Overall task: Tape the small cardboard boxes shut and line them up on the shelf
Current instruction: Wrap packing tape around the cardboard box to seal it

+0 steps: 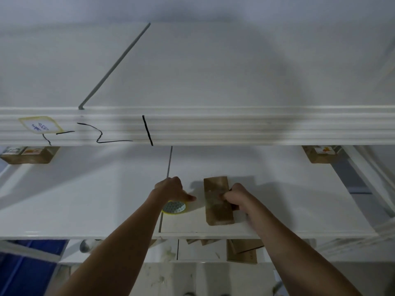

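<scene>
A small brown cardboard box (pixel 217 201) lies lengthwise on the white shelf (pixel 85 206), near its front edge. My right hand (pixel 236 195) is closed on the box's right side, thumb across its top. Just left of it sits a roll of clear tape (pixel 174 207) with a yellow rim. My left hand (pixel 173 189) rests on top of the roll and grips it, thumb pointing toward the box. The far part of the roll is hidden under that hand.
At the shelf's back left stands another cardboard box (pixel 30 154), and one more at the back right (pixel 320 154). A thick white upper shelf edge (pixel 213 127) with black marker lines hangs above. Flat cardboard pieces (pixel 243 251) lie on the level below.
</scene>
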Tool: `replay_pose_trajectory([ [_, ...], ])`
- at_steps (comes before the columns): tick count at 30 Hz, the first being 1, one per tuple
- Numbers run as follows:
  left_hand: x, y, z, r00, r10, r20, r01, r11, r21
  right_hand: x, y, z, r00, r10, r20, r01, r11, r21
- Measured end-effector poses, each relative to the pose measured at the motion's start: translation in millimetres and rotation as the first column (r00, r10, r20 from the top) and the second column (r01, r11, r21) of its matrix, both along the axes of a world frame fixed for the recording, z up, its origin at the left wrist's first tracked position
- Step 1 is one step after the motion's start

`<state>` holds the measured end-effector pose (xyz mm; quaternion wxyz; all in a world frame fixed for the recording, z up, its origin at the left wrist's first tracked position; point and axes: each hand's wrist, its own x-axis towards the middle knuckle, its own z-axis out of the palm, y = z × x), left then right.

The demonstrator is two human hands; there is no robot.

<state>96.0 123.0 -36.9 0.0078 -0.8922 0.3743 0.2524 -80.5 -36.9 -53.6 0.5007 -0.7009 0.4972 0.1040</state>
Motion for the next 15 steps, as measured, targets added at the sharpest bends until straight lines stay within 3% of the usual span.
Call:
replay_pose_trajectory([
  [7, -7.8, -6.0, -11.1, 0.998, 0.007, 0.055, -0.005, 0.999, -0.036, -3.4, -0.3, -2.1, 0.986, 0.066, -0.153, -0.11, 0.947, -0.301],
  [15, -15.7, -6.3, -14.5, 0.997, 0.033, 0.065, -0.029, 0.997, -0.067, -11.8, 1.5, -7.4, 0.993, 0.032, -0.111, -0.068, 0.94, -0.336],
])
